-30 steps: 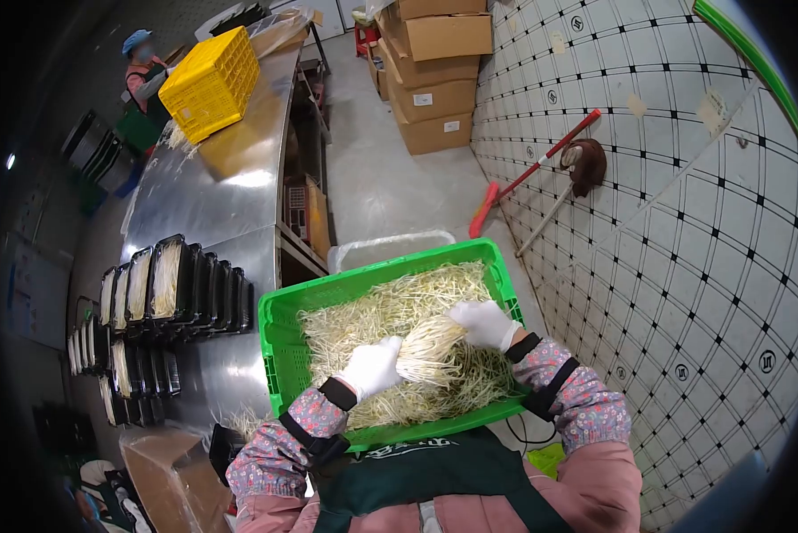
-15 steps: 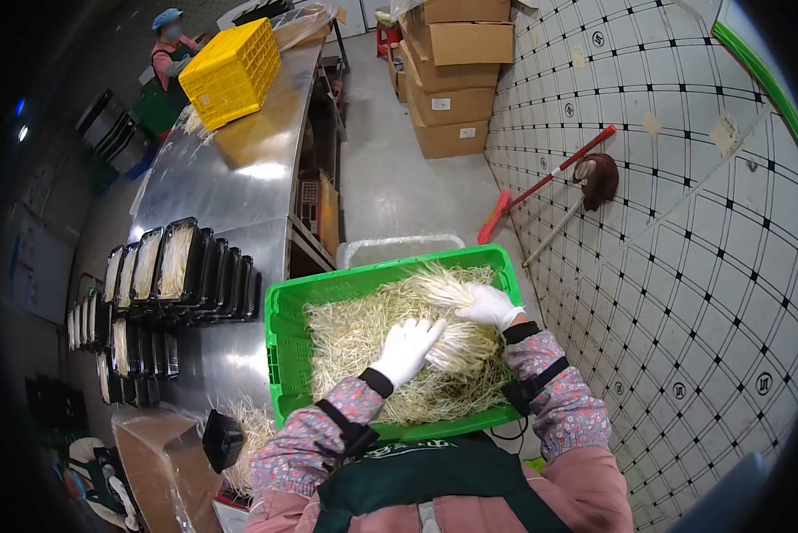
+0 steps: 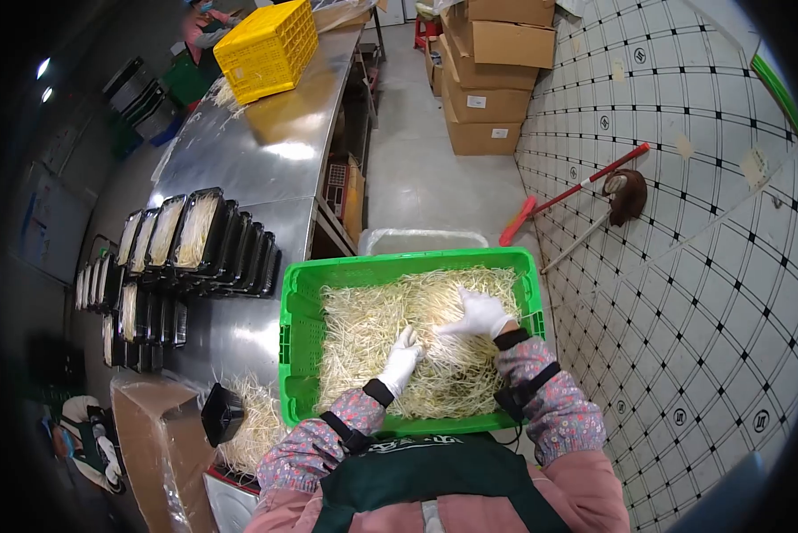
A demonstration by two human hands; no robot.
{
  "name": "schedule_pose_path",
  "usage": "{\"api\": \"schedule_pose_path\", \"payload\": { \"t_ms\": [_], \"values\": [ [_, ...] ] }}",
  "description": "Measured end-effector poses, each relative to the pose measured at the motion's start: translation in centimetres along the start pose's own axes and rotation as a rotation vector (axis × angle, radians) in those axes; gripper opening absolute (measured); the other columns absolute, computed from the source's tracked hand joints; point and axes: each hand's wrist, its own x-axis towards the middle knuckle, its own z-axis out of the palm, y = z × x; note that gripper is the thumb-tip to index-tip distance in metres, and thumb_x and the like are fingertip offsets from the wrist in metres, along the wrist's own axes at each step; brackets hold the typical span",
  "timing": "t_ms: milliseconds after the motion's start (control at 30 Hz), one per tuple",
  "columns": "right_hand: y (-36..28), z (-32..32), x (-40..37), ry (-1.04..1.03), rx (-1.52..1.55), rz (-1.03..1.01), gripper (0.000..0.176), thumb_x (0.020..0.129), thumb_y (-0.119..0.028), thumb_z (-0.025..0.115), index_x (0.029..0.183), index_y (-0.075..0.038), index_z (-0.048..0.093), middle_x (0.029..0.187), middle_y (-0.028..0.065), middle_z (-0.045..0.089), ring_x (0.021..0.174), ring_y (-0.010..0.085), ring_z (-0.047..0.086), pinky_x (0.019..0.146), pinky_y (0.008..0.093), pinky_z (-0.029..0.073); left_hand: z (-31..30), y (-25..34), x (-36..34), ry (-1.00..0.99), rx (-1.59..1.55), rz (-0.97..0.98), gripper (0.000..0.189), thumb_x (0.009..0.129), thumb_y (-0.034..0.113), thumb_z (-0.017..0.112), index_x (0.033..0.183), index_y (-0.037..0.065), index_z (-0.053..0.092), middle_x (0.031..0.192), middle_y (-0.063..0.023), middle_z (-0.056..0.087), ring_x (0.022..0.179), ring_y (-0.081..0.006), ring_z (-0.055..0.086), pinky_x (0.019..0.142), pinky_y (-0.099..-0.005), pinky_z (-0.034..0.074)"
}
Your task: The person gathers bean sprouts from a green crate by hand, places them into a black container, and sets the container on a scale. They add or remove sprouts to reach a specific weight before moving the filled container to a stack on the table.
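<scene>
A green plastic crate (image 3: 416,261) in front of me holds a thick layer of pale, thin bean sprouts (image 3: 363,329). My right hand (image 3: 482,315), in a white glove, is in the crate's right half, its thumb and fingers spread around a bunch of sprouts. Close by on the left, my left hand (image 3: 401,361), also gloved, has its fingers curled into the sprouts at the near side of that bunch. The fingertips of both hands are partly buried.
On the steel table (image 3: 239,222) stand stacked black trays (image 3: 199,233) of sprouts and a yellow crate (image 3: 267,51). An empty black tray (image 3: 222,414) lies by loose sprouts (image 3: 255,422). Cardboard boxes (image 3: 496,84) and a red-handled tool (image 3: 585,185) are near the tiled wall. Co-workers are at left.
Both hands have moved lower into the sprouts. The separate bunches they held have come down into the crate, between the hands. The view has shifted slightly.
</scene>
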Motion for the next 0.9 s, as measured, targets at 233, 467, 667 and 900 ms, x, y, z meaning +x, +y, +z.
{"api": "schedule_pose_path", "payload": {
  "t_ms": [233,467,667,900],
  "values": [
    [-2.5,6.4,-2.9,0.457,-0.381,-0.122,0.117,0.053,-0.057,0.085,0.143,0.001,0.039,0.118,0.0245,0.061,0.111,0.0384,0.059,0.097,0.0575,0.042,0.5,1.5,-1.8,-0.033,-0.196,-0.111,0.076,0.088,-0.002,0.051,0.155,0.002,0.014,0.156,-0.0155,0.032,0.118,-0.0185,0.056,0.091,-0.0294,0.048],
    [1.5,2.6,0.7,0.222,-0.119,0.055,0.101,0.06,-0.042,0.082,0.142,0.0,0.04,0.126,0.0195,0.061,0.118,0.035,0.057,0.103,0.0487,0.042,-9.2,10.6,-10.8,0.205,-0.01,0.441,0.052,0.095,0.014,0.057,0.144,0.002,0.043,0.132,-0.0139,0.06,0.113,-0.0195,0.062,0.093,-0.032,0.05],
    [-0.6,3.5,-0.6,0.376,-0.367,0.047,0.116,0.055,-0.047,0.087,0.146,0.001,0.033,0.134,0.0236,0.053,0.126,0.0363,0.05,0.106,0.0512,0.038,-27.8,6.0,-19.6,1.551,0.353,0.847,0.051,0.094,0.017,0.063,0.136,-0.005,0.048,0.139,-0.0215,0.049,0.132,-0.0311,0.044,0.114,-0.041,0.033],
    [0.7,2.0,-1.2,0.291,-0.005,0.002,0.082,0.06,-0.034,0.081,0.129,0.001,0.054,0.112,0.0241,0.066,0.104,0.0365,0.064,0.091,0.0401,0.051,-41.6,-4.3,-29.5,1.927,-0.314,0.091,0.092,0.077,0.052,0.077,0.137,-0.01,0.044,0.139,-0.0245,0.05,0.124,-0.0369,0.05,0.106,-0.0466,0.041]
  ]
}}
